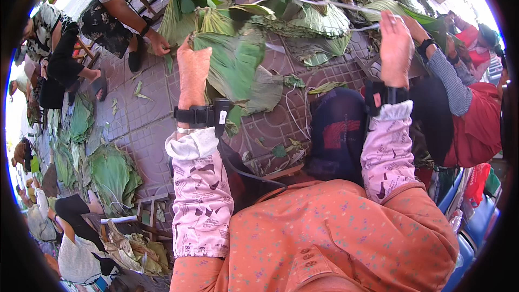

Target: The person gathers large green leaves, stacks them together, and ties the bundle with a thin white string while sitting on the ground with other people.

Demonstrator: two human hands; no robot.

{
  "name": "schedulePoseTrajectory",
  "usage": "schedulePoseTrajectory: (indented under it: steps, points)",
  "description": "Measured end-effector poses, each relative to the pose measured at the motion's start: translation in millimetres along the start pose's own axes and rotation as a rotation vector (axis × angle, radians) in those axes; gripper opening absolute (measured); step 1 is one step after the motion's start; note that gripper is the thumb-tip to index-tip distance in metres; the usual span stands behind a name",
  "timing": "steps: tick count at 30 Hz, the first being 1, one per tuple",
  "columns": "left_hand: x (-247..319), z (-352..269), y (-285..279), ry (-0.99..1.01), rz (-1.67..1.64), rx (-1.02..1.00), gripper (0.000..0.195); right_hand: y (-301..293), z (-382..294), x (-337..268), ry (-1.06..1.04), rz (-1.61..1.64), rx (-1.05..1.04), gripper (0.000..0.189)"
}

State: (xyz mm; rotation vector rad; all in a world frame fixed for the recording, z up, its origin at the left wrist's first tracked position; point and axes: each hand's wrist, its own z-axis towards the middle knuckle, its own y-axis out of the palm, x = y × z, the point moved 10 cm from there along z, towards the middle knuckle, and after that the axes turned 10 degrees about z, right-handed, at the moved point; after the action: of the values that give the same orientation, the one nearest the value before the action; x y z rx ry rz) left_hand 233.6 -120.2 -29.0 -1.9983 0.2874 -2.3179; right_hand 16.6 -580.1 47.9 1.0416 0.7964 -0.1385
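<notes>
My left hand (192,71) grips the edge of a bundle of large green lotus leaves (231,54), its thumb pressed on the near side. The leaves hang folded and partly dried, with brownish edges. A white cord (308,1) stretches from the top of the bundle across to my right hand (395,48), which is raised at the right with the cord at its fingers. A second stretch of cord also runs leftward from that hand. How the cord passes around the bundle is hidden by the leaves.
Stacked lotus leaves (320,24) lie on the paving (142,134) ahead. Another leaf pile (113,174) is at the left, near a wooden stool (152,211). A co-worker's hand (159,44) is close to my left hand; another person (466,117) sits at my right.
</notes>
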Motion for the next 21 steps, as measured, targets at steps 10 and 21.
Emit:
schedulePoseTrajectory:
  steps: [10, 21]
  points:
    - [-4, -2, -21, -0.024, -0.102, 0.081, 0.032, -113, -81, -161, -0.196, -0.532, 0.247, 0.018]
    - [3, -4, -17, -0.053, -0.076, 0.070, 0.024, -222, -124, -273, -0.345, -0.964, 0.458, 0.025]
